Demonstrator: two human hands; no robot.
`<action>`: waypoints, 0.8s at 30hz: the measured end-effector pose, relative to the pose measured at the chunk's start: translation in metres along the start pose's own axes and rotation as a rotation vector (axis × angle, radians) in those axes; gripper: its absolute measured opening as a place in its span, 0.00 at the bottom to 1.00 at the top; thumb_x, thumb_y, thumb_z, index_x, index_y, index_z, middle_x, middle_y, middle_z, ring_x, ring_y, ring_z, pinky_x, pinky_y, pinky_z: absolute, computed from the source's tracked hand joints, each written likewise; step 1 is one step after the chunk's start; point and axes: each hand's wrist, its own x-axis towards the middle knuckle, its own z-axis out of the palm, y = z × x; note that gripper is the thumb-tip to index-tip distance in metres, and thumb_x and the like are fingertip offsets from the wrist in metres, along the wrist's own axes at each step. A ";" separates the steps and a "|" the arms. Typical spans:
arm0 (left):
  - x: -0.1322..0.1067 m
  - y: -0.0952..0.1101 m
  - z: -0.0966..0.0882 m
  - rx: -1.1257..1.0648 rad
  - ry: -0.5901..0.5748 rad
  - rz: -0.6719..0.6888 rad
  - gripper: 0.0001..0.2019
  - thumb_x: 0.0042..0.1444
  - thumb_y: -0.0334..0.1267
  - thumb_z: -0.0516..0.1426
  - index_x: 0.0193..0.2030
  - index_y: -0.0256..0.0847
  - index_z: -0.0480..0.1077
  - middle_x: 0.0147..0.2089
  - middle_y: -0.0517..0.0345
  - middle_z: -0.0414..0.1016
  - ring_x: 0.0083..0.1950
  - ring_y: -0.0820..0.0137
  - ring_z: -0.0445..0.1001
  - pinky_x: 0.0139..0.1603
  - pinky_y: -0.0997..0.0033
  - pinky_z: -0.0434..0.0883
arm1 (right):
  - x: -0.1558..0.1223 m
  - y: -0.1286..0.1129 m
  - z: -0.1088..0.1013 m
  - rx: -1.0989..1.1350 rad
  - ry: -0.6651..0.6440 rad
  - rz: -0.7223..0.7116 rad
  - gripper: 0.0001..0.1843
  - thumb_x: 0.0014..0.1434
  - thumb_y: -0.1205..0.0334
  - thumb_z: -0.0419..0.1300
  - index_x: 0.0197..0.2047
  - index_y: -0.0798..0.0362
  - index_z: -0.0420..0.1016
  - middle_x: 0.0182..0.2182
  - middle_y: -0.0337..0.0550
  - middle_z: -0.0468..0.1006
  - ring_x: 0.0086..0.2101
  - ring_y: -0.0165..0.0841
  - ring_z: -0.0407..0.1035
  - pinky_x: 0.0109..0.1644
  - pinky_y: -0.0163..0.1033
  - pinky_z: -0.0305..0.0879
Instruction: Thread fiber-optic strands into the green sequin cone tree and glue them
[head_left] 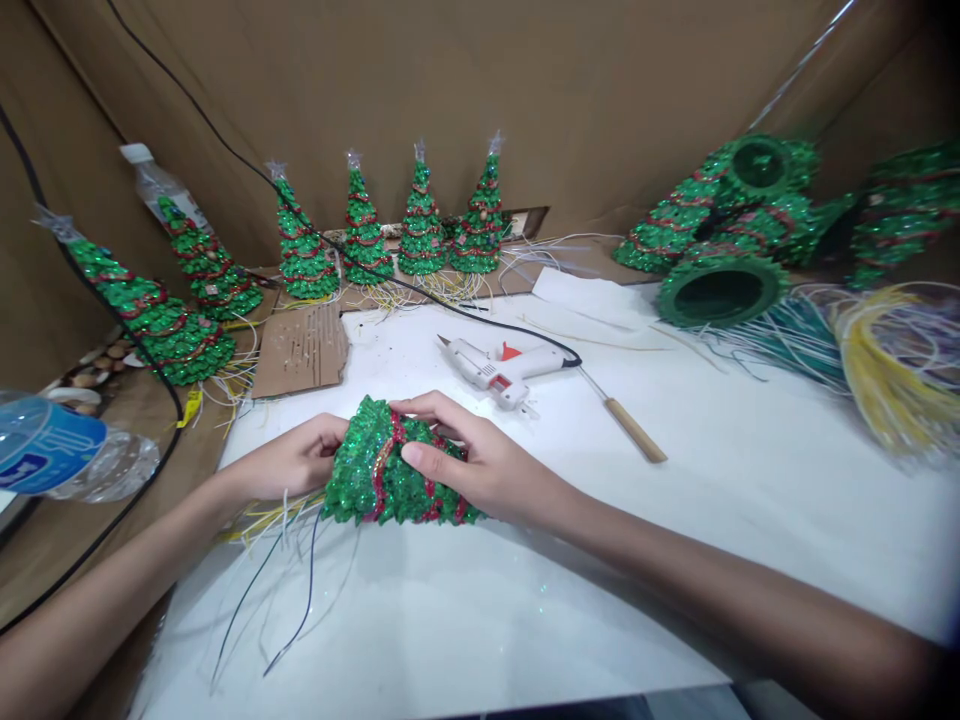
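A small green glittery Christmas tree [375, 465] with red garland lies on its side above the white work surface [465, 620]. My right hand [457, 455] grips it from the right, thumb on the near face and fingers over the top. At the base end, my left hand [311, 455] is closed with its fingers curled; its fingertips are hidden behind or inside the base, so what they hold cannot be made out. Thin yellow, white and dark wires [310, 580] trail from the base beneath my left hand. The tree's tip is covered by my right hand.
Beyond the hands lie a glue gun [491, 370] and a wooden-handled tool [634, 430]. Several finished-looking trees [421, 225] line the back, beside a cardboard piece [300, 350]. At right are hollow trees [724, 290] and wire bundles [885, 360]; at left, a water bottle [67, 445] and black cord.
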 end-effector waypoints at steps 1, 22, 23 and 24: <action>0.000 -0.001 0.000 -0.007 0.002 -0.002 0.05 0.47 0.35 0.61 0.29 0.37 0.70 0.25 0.63 0.71 0.25 0.76 0.66 0.28 0.77 0.70 | 0.000 0.000 0.000 0.000 0.002 -0.001 0.21 0.62 0.50 0.56 0.56 0.48 0.64 0.53 0.43 0.72 0.52 0.34 0.67 0.57 0.45 0.62; 0.003 0.005 -0.001 0.000 -0.096 -0.023 0.06 0.47 0.38 0.61 0.26 0.38 0.72 0.23 0.61 0.70 0.24 0.76 0.64 0.30 0.77 0.71 | 0.000 -0.004 0.000 -0.054 0.008 -0.004 0.20 0.63 0.52 0.54 0.56 0.47 0.65 0.54 0.43 0.72 0.54 0.36 0.66 0.58 0.48 0.62; 0.003 0.006 -0.001 -0.004 -0.098 -0.030 0.07 0.47 0.39 0.62 0.26 0.38 0.72 0.23 0.62 0.70 0.24 0.76 0.64 0.30 0.76 0.71 | 0.000 -0.004 0.000 -0.053 0.010 -0.004 0.20 0.63 0.52 0.54 0.56 0.47 0.65 0.54 0.43 0.72 0.53 0.36 0.67 0.58 0.48 0.62; 0.003 0.006 0.000 -0.008 -0.101 -0.036 0.07 0.46 0.40 0.62 0.26 0.38 0.72 0.22 0.62 0.70 0.24 0.76 0.64 0.30 0.76 0.71 | 0.000 -0.004 0.000 -0.050 0.010 -0.005 0.20 0.63 0.51 0.54 0.56 0.47 0.65 0.54 0.43 0.72 0.53 0.36 0.67 0.58 0.47 0.62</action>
